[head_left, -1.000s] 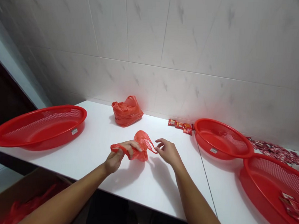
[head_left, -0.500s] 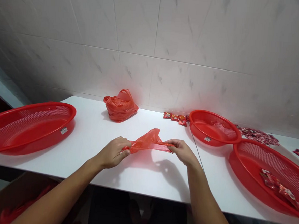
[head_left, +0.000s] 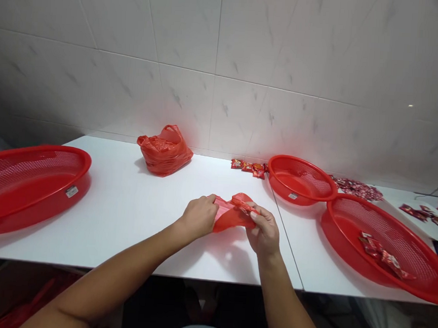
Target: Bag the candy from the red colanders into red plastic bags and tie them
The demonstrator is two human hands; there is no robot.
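Note:
A thin red plastic bag point(head_left: 234, 215) is bunched and folded between my hands, just above the white table point(head_left: 126, 217). My left hand point(head_left: 200, 216) pinches its left side. My right hand point(head_left: 264, 229) grips its upper folded edge between thumb and fingers. Farther back, near the wall, a second red plastic bag point(head_left: 164, 151) sits filled and knotless, its handle standing up. Its contents are hidden.
Red mesh baskets stand left point(head_left: 38, 149), back right point(head_left: 301, 161) and far right point(head_left: 386, 216), the last holding red sachets point(head_left: 380, 255). More sachets point(head_left: 247, 166) line the wall. A cardboard box point(head_left: 7, 289) with red plastic sits below the table's front edge.
My hands have moved closer together, and the stretched bag is now folded between them. The view has shifted, so the table items appear farther left and lower.

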